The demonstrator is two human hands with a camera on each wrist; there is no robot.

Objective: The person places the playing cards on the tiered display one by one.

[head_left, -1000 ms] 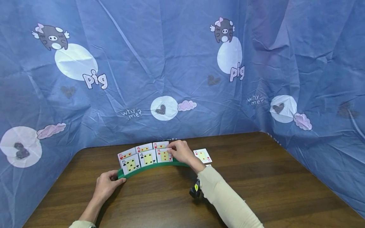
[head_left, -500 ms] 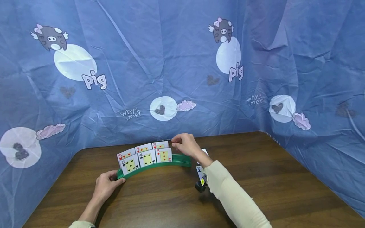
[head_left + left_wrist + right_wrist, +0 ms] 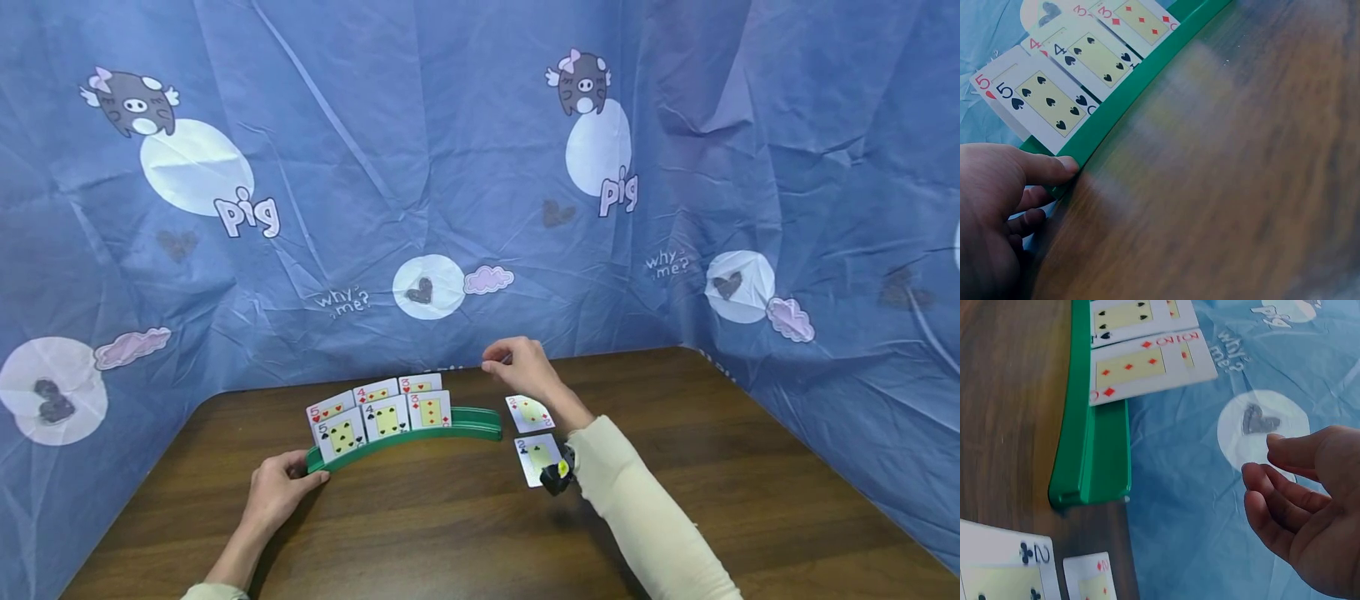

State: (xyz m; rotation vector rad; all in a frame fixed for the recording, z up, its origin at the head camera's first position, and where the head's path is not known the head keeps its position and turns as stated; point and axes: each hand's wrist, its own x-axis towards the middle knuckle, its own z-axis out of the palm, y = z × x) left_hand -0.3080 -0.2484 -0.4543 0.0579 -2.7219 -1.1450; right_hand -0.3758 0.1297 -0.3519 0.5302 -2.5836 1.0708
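Note:
A curved green card holder (image 3: 477,423) stands on the table with playing cards in two rows. In front are the five of spades (image 3: 342,435), four of spades (image 3: 386,417) and three of diamonds (image 3: 430,410); behind them show the tops of the five of hearts (image 3: 327,408), four of diamonds (image 3: 375,392) and three of hearts (image 3: 421,383). My left hand (image 3: 279,490) pinches the holder's left end, thumb on its front wall. Holding nothing, my right hand (image 3: 528,367) hovers beyond the holder's right end, fingers loosely bent.
Right of the holder, a two of diamonds (image 3: 529,414) and a two of clubs (image 3: 532,460) lie face up on the wooden table (image 3: 420,533). A black wrist device (image 3: 555,477) partly covers the two of clubs. A blue printed cloth (image 3: 465,183) hangs behind.
My right hand has let go of the three of diamonds and moved right and away from the holder, uncovering its right end and the two loose cards. The left hand stays put.

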